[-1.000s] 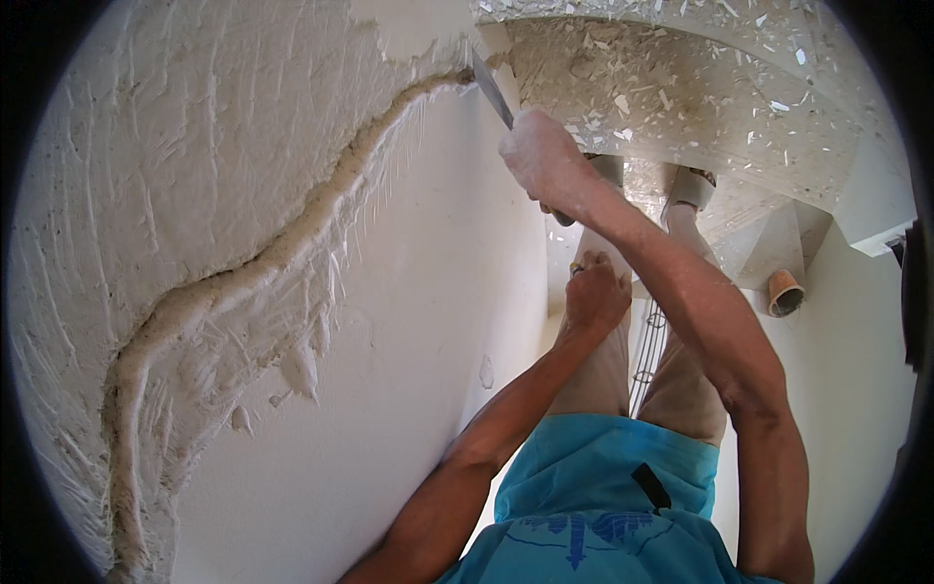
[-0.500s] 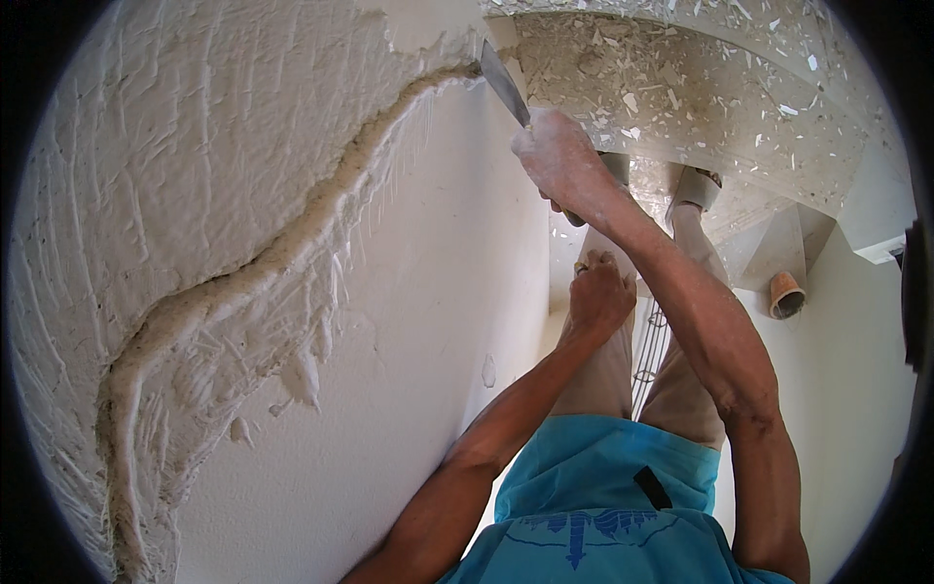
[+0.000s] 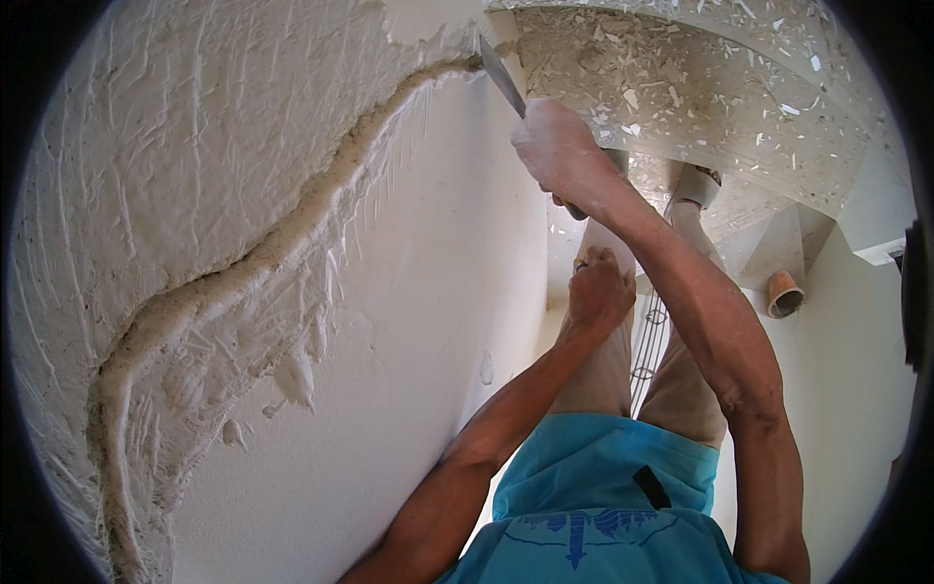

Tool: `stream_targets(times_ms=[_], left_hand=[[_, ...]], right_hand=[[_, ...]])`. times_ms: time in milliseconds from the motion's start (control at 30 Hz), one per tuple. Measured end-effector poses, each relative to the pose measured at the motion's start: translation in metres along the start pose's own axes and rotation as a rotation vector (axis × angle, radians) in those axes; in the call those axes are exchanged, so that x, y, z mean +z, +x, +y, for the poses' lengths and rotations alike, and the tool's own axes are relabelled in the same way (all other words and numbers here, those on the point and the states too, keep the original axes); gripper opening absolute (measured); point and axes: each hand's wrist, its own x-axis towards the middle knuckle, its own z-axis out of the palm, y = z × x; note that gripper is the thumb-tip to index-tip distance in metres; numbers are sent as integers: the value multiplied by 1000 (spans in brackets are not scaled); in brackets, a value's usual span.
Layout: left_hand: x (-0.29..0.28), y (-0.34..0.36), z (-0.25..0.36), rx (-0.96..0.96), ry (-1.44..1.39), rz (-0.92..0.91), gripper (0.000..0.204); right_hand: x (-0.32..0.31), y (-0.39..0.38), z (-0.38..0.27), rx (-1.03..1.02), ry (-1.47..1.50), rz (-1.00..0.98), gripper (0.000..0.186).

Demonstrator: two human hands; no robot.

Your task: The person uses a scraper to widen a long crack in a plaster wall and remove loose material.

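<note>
My right hand (image 3: 566, 151), whitened with dust, is wrapped round the handle of a putty knife (image 3: 502, 78). The knife's metal blade points up and left, its tip at the wall by the far end of a rough groove (image 3: 321, 190). That groove winds down the plaster wall (image 3: 418, 282) along the left, with scraped, ridged plaster on both sides. Nearer to me, my left hand (image 3: 600, 292) is closed in front of my leg. Something small and yellowish shows by its fingers, but I cannot make out what it holds, if anything.
White chips and dust litter the floor (image 3: 671, 83) ahead, around a curved edge. An orange-brown cup-shaped pot (image 3: 784, 295) lies tipped over at the right. A wire rack-like piece (image 3: 650, 355) shows between my legs. A pale wall (image 3: 846, 389) stands on the right.
My right hand and the putty knife have shifted very slightly up and left along the wall. The groove sits a little differently in view. My left hand stays almost still.
</note>
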Motion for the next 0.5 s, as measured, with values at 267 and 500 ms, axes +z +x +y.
stream_targets(times_ms=[267, 500], left_hand=[[7, 0, -8, 13, -75, -97, 45], [2, 0, -6, 66, -111, 3, 49]], right_hand=[[12, 9, 6, -232, -337, 101, 23], [16, 73, 40, -60, -243, 171, 25]])
